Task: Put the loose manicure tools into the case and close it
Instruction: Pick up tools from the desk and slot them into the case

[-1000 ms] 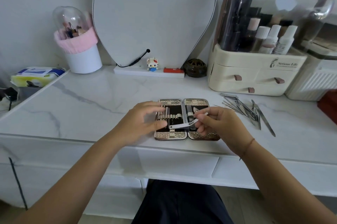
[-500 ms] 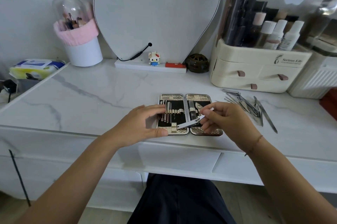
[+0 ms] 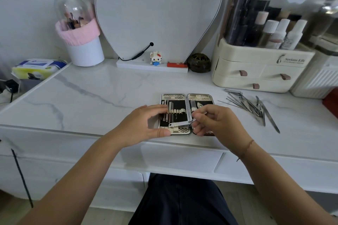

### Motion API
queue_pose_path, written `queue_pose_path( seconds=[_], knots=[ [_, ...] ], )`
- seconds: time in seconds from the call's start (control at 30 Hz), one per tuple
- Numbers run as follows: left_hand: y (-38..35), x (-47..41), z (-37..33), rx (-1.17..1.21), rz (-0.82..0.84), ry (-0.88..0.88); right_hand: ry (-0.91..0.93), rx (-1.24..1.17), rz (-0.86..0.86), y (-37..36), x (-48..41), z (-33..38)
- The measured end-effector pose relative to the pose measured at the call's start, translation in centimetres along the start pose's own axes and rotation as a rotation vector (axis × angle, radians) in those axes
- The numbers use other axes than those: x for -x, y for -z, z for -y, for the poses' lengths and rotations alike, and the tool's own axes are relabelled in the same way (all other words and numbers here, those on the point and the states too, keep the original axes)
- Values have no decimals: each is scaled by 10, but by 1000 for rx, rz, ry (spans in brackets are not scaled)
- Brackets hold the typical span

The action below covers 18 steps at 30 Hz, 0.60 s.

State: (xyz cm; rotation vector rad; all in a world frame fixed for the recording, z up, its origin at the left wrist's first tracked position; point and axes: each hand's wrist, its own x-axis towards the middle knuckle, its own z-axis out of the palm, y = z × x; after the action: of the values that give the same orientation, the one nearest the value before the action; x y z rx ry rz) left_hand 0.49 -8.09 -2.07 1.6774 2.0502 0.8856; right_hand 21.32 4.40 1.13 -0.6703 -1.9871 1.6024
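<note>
The right hand [image 3: 214, 121] pinches the right end of a flat, silvery nail clipper [image 3: 178, 124] between thumb and fingertips. The clipper's free end reaches leftward across the open case [image 3: 201, 97], over the near part of its left half, just above the mesh-textured rim. The case lies flat near the front edge of the white, grey-veined table [image 3: 91, 100] and has two rounded metal halves lined in black, with a row of pale loops across the left one. The left hand [image 3: 144, 124] rests on the left half, fingers loosely arched over the loops, thumb against the near rim, gripping nothing. About four slim steel tools sit in the left half; two show in the right, and the hand hides the rest. The loose tools [image 3: 250, 107] — thin, steel, overlapping, too tangled to count — lie in one pile just right of the case
</note>
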Motion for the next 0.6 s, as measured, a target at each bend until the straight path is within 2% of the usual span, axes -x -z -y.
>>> queue_pose_path(
  seconds=[0.33, 0.47, 0.6],
  knots=[
    [1, 0, -3, -50, 7, 20, 61, 469, 175, -19, -13, 11],
    [1, 1, -5, -19, -8, 5, 33, 387, 173, -13, -13, 8],
    [-1, -1, -3, 4, -9, -9, -40, 109, 127, -3, -10, 4]
  ],
)
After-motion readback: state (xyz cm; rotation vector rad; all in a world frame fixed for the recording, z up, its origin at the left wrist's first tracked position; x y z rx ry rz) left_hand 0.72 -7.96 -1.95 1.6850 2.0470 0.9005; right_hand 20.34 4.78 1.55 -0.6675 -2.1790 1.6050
